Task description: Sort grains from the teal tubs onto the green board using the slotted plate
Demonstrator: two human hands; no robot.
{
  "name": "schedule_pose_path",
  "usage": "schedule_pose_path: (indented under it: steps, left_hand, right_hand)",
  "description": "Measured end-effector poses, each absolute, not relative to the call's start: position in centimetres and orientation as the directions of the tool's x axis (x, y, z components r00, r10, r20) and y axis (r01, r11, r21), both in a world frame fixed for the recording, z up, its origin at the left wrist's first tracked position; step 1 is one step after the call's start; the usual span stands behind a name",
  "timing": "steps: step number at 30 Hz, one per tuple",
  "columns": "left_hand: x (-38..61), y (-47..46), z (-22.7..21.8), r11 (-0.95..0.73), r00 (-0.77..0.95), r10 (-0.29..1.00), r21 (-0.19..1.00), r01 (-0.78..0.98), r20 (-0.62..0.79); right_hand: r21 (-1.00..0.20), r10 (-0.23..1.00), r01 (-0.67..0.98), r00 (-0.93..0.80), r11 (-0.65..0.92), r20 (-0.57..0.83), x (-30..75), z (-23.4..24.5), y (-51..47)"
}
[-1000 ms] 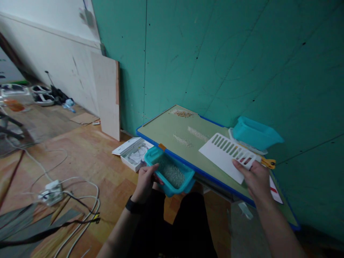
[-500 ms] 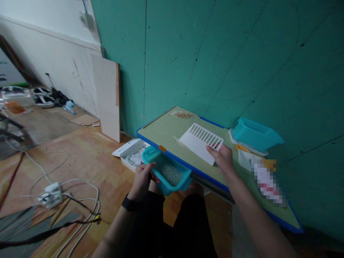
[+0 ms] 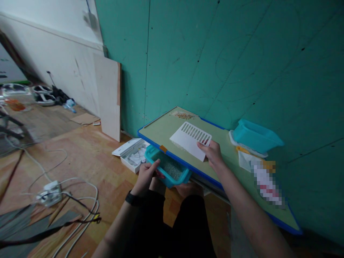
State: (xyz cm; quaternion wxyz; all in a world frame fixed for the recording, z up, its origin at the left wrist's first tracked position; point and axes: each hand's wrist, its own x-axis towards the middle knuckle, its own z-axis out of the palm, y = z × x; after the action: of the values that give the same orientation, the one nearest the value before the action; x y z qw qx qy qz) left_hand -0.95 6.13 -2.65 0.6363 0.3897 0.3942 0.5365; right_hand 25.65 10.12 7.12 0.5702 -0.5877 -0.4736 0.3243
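My left hand [image 3: 147, 175] grips the near left rim of a teal plastic bin [image 3: 185, 177], held just below the front edge of a green table [image 3: 228, 172]. Pale grains [image 3: 172, 168] cover the bin's bottom. On the tabletop, my right hand [image 3: 212, 152] is closed on a white slotted plastic panel [image 3: 188, 141], tilted with its lower edge down on the surface. A few pale grains show along that edge. Toward the far corner lies a small pile of brownish grains [image 3: 184, 115].
A second teal bin [image 3: 258, 136] stands at the table's right, near folded cloths [image 3: 248, 159] and a blurred-out packet [image 3: 268, 182]. An open white box [image 3: 131, 159] is on the floor left of the table. Cables and a power strip [image 3: 51, 193] lie farther left.
The white panel in my right hand has slid left and toward the table's front edge. My left hand and the teal bin have shifted slightly, tucking closer under the edge.
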Motion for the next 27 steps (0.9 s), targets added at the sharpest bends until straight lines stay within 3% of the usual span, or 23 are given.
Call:
schedule_pose_path:
  steps: [14, 23, 27]
  left_hand:
    - [-0.9, 5.9, -2.6, 0.095, 0.113, 0.992, 0.935, -0.342, -0.06]
    - [-1.0, 5.8, -2.1, 0.113, 0.122, 0.99, 0.928, -0.355, -0.074]
    - [-0.9, 5.8, -2.3, 0.111, 0.104, 0.991, 0.928, -0.357, -0.079]
  right_hand:
    - [-0.998, 0.97, 0.051, 0.24, 0.027, 0.038, 22.9, 7.5, 7.7]
    - [-0.995, 0.972, 0.089, 0.23, 0.036, 0.056, 22.9, 7.8, 6.6]
    - [-0.987, 0.934, 0.117, 0.326, 0.11, 0.143, 25.4, 8.4, 6.7]
